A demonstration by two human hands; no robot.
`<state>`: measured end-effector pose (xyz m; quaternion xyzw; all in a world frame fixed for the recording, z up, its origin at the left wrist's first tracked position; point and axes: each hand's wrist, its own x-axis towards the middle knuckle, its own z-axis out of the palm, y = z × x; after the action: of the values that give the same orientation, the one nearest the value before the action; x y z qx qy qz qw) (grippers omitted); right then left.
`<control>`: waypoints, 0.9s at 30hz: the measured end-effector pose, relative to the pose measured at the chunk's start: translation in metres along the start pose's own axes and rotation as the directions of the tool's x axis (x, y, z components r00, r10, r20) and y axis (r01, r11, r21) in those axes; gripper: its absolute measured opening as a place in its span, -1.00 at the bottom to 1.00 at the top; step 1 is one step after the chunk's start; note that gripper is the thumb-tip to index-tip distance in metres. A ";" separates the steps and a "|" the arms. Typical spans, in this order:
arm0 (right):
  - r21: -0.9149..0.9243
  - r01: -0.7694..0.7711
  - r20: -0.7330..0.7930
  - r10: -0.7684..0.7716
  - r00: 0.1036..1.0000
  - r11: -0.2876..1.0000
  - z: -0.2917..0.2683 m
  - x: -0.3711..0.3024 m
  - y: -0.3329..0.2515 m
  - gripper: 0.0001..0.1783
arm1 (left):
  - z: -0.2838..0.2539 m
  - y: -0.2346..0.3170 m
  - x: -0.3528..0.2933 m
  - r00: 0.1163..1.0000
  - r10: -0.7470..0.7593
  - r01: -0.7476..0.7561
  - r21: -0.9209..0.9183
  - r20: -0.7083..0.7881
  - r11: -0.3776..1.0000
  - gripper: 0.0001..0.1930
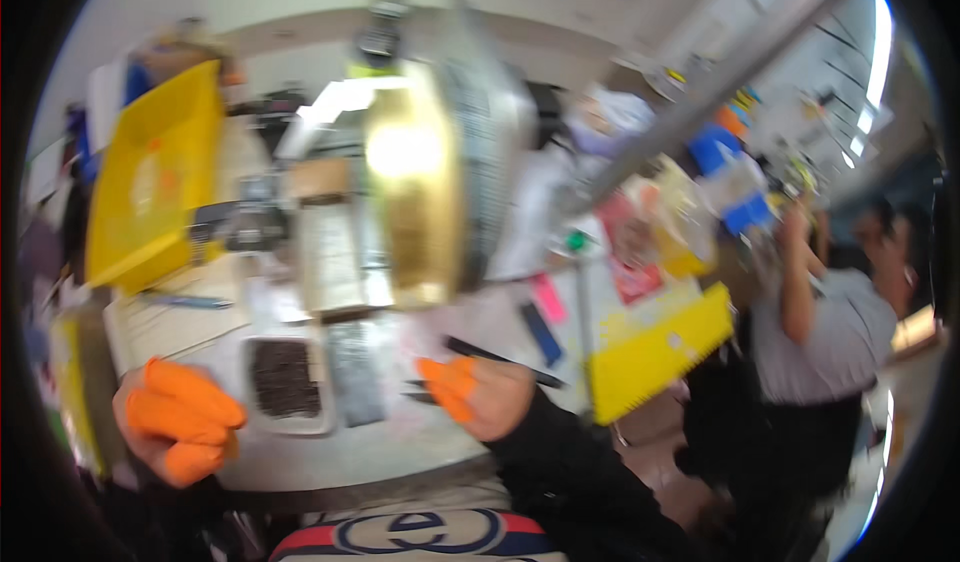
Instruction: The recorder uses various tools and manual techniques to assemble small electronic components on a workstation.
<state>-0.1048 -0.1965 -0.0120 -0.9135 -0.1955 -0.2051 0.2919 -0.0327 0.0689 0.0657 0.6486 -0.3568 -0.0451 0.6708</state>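
Observation:
My left hand, in orange finger cots, is at the table's left front edge with its fingers curled together. Whether it holds anything is hidden. Just right of it stands a small white tray filled with dark, thin small parts. My right hand, also wearing orange finger cots, is closed on dark tweezers, whose thin points stick out to the left. Close behind that hand lies a long black stick-like tool. Between the hands is a grey, clear-looking flat bag. Motion blurs the picture.
A yellow bin stands tilted at the far left, near papers with a pen. A lit lamp and a cardboard-topped box are behind. A yellow board lies right; a co-worker sits beyond it.

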 end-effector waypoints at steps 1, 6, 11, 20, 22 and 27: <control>0.003 0.009 0.001 -0.009 1.000 1.000 0.005 -0.007 0.004 -0.70 | -0.010 0.008 0.004 0.993 0.119 -0.118 -0.112 0.006 0.987 -0.95; 0.028 -0.090 0.048 0.089 0.995 0.996 -0.012 -0.008 0.001 -0.78 | -0.031 0.008 0.052 0.959 0.023 -0.073 -0.167 -0.283 0.983 -0.84; 0.101 -0.117 0.058 0.112 0.992 0.988 -0.004 -0.001 -0.011 -0.80 | -0.063 -0.026 0.049 0.975 -0.118 0.033 -0.400 -0.190 0.916 -0.84; 0.108 -0.121 0.079 0.113 0.990 0.987 -0.009 -0.002 -0.008 -0.82 | -0.042 -0.053 0.039 0.918 -0.320 0.239 -0.315 -0.235 0.918 -0.81; 0.105 -0.130 0.078 0.122 0.989 0.986 -0.009 -0.001 -0.006 -0.82 | -0.036 -0.056 0.039 0.919 -0.327 0.248 -0.321 -0.222 0.914 -0.82; 0.106 -0.111 0.080 0.102 0.992 0.988 -0.003 0.007 -0.003 -0.81 | -0.033 -0.053 0.035 0.881 -0.372 0.266 -0.346 -0.291 0.900 -0.83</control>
<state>-0.1013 -0.1945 -0.0054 -0.9121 -0.1682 -0.1440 0.3450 0.0324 0.0698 0.0352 0.5887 -0.1079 -0.0930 0.7957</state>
